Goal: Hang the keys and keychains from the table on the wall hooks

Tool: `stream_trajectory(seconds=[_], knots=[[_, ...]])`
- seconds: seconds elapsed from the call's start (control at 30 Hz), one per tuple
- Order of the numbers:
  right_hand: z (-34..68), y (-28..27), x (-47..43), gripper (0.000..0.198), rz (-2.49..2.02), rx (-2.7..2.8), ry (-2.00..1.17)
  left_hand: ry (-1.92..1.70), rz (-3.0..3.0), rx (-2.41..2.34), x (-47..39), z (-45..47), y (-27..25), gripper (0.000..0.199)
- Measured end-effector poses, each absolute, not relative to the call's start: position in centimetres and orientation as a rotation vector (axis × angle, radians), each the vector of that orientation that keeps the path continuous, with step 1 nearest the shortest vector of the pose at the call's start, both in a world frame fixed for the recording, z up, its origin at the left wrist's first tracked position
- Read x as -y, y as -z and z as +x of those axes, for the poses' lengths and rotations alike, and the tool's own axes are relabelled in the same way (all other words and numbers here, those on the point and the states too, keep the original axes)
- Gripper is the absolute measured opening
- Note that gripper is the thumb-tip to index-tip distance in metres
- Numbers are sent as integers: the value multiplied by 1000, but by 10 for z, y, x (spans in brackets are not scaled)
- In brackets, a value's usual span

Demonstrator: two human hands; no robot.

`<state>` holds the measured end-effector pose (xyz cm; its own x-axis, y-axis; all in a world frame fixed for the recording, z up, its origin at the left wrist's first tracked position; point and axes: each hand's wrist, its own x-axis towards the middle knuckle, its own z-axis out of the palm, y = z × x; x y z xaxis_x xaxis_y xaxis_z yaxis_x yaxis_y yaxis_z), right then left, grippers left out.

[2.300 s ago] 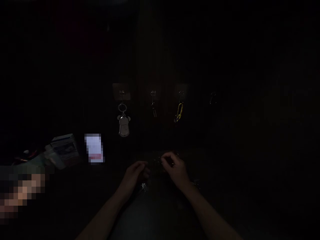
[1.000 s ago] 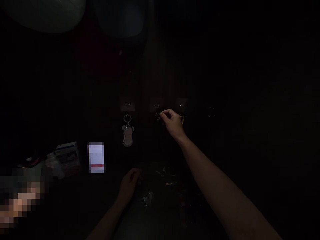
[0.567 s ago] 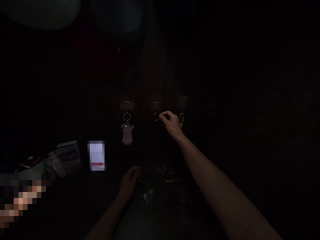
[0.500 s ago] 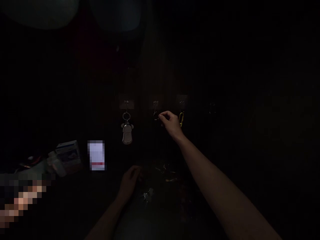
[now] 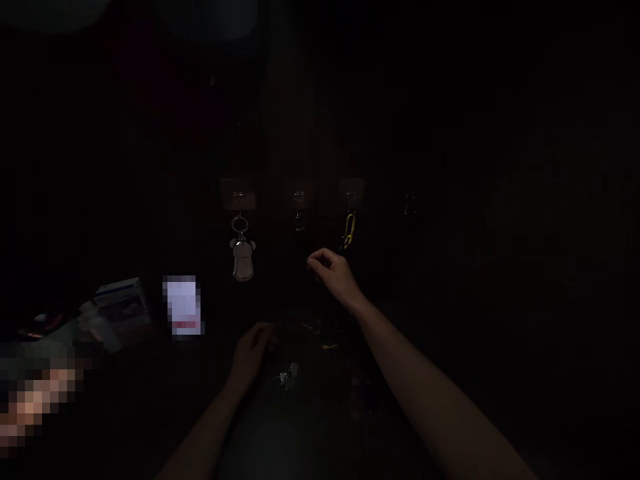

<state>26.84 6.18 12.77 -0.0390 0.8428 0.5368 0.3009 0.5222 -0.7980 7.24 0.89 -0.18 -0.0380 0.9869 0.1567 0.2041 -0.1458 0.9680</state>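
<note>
The scene is very dark. My right hand (image 5: 335, 275) is in the air below the hooks, thumb and forefinger pinched together; whether anything tiny is between them I cannot make out. Above it, a small dark ring (image 5: 299, 223) hangs on the middle hook (image 5: 299, 196). A yellow cord loop (image 5: 350, 230) hangs from the hook on its right. On the left hook hangs a keychain (image 5: 243, 260) with a pale bear-shaped body and a metal ring. My left hand (image 5: 251, 350) rests low over the table, fingers loosely bent and apart, near a shiny metal cluster (image 5: 287, 377).
A lit screen (image 5: 183, 305), blurred out, stands at the left beside a box (image 5: 124, 312) and a pale bottle (image 5: 100, 327). Small thin items (image 5: 325, 337) lie on the table between my arms. A faint further hook (image 5: 411, 203) shows at the right.
My right hand has come away from the ring on the middle hook and moved down; the ring still hangs there. The whole view has shifted slightly. My left hand stays about where it was.
</note>
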Motion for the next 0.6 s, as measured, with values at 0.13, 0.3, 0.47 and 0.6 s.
stream_trajectory(seconds=[0.13, 0.3, 0.47, 0.6], knots=[[273, -104, -51, 15, -1047, 1577, -675, -1244, 1468, -1311, -5, 72, -2, 32], [280, -80, -39, 17, -1119, 1539, -736, -1282, 1470, -1316, -4, 73, -2, 31], [289, -52, -26, 19, -1239, 1539, -781, -1285, 1466, -1334, -3, 73, -2, 31], [294, -34, -17, 19, -1459, 1638, -589, -1276, 1462, -1354, -2, 73, -3, 31]])
